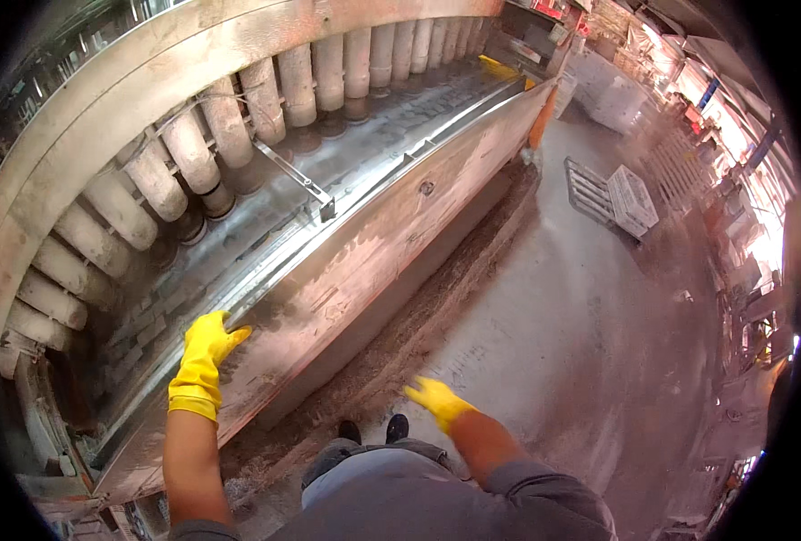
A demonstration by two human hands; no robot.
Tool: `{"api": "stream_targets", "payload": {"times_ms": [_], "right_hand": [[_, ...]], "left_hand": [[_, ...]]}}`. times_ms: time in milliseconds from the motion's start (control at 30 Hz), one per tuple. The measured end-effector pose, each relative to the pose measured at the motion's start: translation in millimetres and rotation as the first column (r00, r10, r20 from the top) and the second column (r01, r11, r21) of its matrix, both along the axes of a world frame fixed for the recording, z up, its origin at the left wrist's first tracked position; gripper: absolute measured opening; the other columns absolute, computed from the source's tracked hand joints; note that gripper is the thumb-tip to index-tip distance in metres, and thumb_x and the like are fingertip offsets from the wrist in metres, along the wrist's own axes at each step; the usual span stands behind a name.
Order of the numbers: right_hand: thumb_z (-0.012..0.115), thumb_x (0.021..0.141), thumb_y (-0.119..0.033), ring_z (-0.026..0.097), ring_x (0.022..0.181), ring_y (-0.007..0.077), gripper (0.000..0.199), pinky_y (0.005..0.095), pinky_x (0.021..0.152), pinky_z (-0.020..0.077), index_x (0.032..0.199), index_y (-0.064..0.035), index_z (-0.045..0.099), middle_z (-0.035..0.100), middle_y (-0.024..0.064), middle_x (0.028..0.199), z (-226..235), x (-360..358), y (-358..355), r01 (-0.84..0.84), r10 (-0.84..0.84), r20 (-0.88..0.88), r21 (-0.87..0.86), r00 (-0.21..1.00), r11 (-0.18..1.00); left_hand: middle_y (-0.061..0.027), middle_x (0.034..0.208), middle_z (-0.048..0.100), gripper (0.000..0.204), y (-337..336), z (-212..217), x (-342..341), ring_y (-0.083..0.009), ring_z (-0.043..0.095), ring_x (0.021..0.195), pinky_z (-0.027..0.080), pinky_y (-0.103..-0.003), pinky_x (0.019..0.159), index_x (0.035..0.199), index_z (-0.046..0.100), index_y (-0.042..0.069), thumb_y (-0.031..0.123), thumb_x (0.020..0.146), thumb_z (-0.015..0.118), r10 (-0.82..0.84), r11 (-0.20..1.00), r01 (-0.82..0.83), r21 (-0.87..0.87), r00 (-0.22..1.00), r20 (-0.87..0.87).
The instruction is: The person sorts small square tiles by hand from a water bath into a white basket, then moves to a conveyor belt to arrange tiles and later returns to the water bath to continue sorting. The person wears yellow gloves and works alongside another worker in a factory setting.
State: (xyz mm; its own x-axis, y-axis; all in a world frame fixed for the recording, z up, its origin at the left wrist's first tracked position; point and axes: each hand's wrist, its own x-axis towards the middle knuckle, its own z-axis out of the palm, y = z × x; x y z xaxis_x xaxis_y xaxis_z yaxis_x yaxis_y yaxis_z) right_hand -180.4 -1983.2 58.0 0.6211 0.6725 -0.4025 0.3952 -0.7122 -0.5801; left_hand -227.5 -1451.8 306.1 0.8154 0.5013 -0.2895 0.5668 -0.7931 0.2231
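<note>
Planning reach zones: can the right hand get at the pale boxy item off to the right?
Probably not without walking: nothing visible blocks the right hand, but the pale boxy item looks too far.

No readable text or signs.

our left hand hides part of the trough, the bottom edge cuts off our shirt, and we find the clutter at right too blurred to name.

obstacle: metal bar across trough
</note>
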Motion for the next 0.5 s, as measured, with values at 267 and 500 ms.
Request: {"api": "stream_targets", "payload": {"times_ms": [267,500], "right_hand": [[0.047,0.109,-0.039,0.053,0.148,0.0342,0.053,0.0480,0.125,0.0393,0.155,-0.0172,0.061,0.059,0.0149,0.158,47.1,-241.2,-319.6,0.014,-0.431,-0.230,-0.870,0.873,0.493],[0.053,0.110,-0.040,0.059,0.136,0.0326,0.049,0.0475,0.114,0.0449,0.148,-0.0114,0.064,0.066,0.0130,0.143,0.7,-333.9,-260.2,0.602,-0.871,-0.087,-0.690,0.483,0.403]], "left_hand": [[-0.0238,0.135,0.072,0.071,-24.9,-2.5,-7.8,-0.0434,0.068,0.125,0.052,-0.048,0.109,0.140,0.067,-0.001,0.041,0.086,0.088,-0.217,0.955,0.131,0.264,0.919,0.330],[-0.0260,0.151,0.060,0.074,-90.9,-48.9,11.3,-0.0475,0.054,0.141,0.033,-0.057,0.126,0.152,0.057,-0.002,0.032,0.090,0.081,-0.318,0.882,-0.007,0.470,0.728,0.607]]}}
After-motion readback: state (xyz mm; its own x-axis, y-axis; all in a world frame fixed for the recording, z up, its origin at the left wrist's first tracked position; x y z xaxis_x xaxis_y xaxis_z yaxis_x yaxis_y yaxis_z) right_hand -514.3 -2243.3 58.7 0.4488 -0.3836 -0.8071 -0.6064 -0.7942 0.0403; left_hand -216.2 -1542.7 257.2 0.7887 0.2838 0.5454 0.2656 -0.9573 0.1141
